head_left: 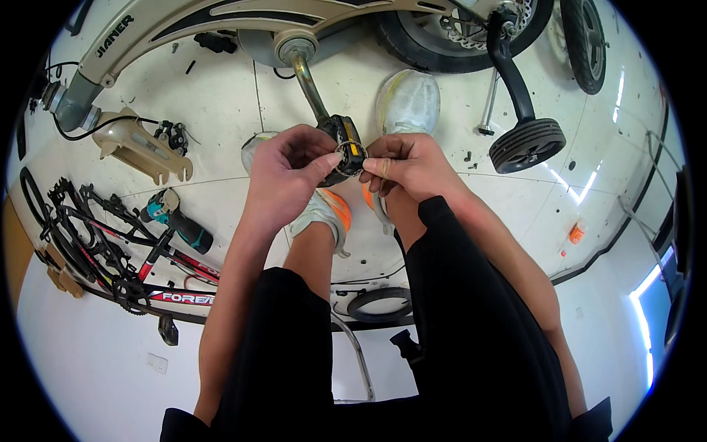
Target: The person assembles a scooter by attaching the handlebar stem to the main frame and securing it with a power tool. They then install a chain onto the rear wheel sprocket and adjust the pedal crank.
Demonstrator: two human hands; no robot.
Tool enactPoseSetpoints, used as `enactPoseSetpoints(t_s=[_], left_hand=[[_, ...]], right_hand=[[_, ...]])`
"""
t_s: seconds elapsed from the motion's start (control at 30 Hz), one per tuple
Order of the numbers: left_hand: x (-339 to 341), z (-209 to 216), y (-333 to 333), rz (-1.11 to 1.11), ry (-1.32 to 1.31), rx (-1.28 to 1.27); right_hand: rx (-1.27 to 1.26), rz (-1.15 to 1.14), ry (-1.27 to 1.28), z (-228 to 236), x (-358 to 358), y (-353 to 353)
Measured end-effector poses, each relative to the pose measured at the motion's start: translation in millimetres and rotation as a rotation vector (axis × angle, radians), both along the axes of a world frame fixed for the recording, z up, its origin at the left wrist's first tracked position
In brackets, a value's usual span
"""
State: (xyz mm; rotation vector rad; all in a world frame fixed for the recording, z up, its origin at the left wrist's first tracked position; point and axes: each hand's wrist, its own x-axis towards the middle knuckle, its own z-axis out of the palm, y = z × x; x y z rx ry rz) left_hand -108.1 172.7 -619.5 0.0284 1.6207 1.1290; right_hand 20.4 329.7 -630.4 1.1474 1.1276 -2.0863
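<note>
In front of me a black bike pedal point(338, 131) with yellow reflectors sits at the end of a worn metal crank arm point(308, 87). A thin loop, like a wire ring or fine chain point(352, 145), lies across the pedal's near part. My left hand point(291, 168) pinches the loop's left side between thumb and forefinger. My right hand point(407, 163) is closed at its right side, thumb and finger pressed together by the pedal's edge. What the loop is made of is too small to tell.
Above is a beige bike frame point(180, 26) with a black-tyred wheel point(434, 44) and a small stabiliser wheel point(527, 146). A cordless drill point(179, 221) lies left, beside a red-and-black bicycle point(151, 258). A beige bracket point(140, 147) and a loose tyre point(379, 304) are on the tiled floor.
</note>
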Motion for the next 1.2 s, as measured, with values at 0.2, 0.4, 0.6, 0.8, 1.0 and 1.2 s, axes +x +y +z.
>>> enactPoseSetpoints(t_s=[0.2, 0.4, 0.6, 0.8, 1.0, 1.2], left_hand=[[0, 1, 2, -0.025, 0.022, -0.013], [2, 17, 4, 0.048, 0.015, -0.003], [-2, 31, 0, 0.171, -0.161, 0.161], [0, 36, 0, 0.227, -0.359, 0.339], [-1, 31, 1, 0.146, -0.459, 0.34], [-5, 29, 6, 0.092, -0.412, 0.311]], right_hand=[[-0.006, -0.014, 0.027, -5, 3, -2], [0.31, 0.172, 0.095, 15, -2, -1], [0.506, 0.196, 0.326, 50, -11, 9], [0.437, 0.216, 0.397, 60, -21, 16], [0.649, 0.314, 0.411, 61, -21, 14], [1.014, 0.606, 0.523, 62, -27, 23]])
